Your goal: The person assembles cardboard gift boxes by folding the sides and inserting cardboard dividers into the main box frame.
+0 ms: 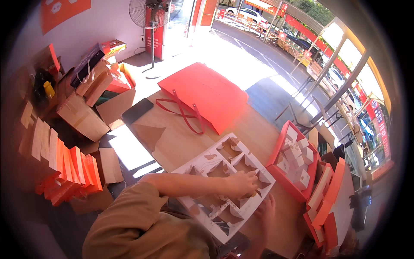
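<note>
A white cardboard insert (201, 158) with several cut-out compartments and a faint printed pattern lies at a slant over the near part of the table, close to my body. My left hand (241, 184) reaches across it from the left. Its fingers are bent and closed on the edge of a compartment at the right side. Beside the insert's right edge is my right hand (266, 209), slightly blurred, its fingers closed against that edge. Brown folded flaps show inside the compartments. Part of the insert's near side is hidden by my sleeve and arm.
A red paper bag (207, 93) with ribbon handles lies on the brown table (148, 144). To the right, a red box (271, 163) holds several small white boxes (297, 155). Red box parts (330, 203) stack nearer me. Cartons (82, 114) and orange boxes (79, 170) stand left.
</note>
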Motion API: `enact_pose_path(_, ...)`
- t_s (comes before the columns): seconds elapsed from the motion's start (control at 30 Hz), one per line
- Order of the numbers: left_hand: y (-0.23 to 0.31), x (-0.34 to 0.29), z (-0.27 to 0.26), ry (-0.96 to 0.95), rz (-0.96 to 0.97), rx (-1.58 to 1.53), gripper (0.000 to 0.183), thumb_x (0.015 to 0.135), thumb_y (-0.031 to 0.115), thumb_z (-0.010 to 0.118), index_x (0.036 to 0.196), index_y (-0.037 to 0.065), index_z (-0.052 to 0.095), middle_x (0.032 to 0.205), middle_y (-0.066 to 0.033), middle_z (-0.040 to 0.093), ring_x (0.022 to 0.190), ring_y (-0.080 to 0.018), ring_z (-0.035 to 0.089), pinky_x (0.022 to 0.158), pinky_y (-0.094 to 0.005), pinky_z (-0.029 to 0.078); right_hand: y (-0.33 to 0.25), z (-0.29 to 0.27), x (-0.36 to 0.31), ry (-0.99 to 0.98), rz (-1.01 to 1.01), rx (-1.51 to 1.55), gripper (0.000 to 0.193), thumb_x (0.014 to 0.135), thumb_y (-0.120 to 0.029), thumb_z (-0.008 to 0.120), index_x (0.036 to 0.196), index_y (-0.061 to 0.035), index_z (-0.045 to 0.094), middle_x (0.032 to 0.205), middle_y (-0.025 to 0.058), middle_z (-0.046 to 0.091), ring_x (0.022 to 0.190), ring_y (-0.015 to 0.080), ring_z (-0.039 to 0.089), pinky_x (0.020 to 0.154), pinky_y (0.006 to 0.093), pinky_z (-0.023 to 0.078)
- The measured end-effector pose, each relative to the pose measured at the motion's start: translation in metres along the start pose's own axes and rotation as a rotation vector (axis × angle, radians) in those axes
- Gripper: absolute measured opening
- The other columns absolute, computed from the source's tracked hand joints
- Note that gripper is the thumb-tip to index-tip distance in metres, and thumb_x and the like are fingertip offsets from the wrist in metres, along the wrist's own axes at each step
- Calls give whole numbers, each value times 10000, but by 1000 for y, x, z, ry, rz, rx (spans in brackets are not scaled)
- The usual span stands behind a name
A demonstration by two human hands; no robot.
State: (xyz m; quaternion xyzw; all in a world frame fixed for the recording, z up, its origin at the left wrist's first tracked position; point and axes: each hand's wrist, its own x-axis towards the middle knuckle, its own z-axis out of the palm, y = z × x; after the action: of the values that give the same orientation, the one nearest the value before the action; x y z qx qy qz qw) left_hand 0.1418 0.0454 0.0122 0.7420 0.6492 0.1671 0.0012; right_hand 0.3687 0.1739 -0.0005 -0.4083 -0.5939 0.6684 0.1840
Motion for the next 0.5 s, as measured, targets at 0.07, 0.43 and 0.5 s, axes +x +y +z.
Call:
enact_pose_path(0.07,-2,1,-1,105,-12,-25,336,851,213,732,1157,80,697,1356,-178,599,1376,-375,516,917,-466,567,8,1,8,-45,-76,112,583,1130,-292,468,1644,-102,266,1369,131,617,1035,192,724,783,335,625)
enact_pose_path(0.43,-3,-33,-34,-37,-16,-112,764,887,276,765,1567,123,453,1627,-250,372,1529,-463,331,1233,-570,305,20,10,10,73,-241,141,781,939,-22,714,1594,60,297,1147,195,747,966,211,750,805,345,621)
enact_pose_path(0.5,-9,-57,-52,-52,-119,-103,759,919,321,753,1580,109,444,1646,-264,346,1542,-460,311,1249,-562,277,19,1,6,97,-255,-1,819,927,-40,723,1609,59,280,1072,182,762,909,201,752,771,336,611)
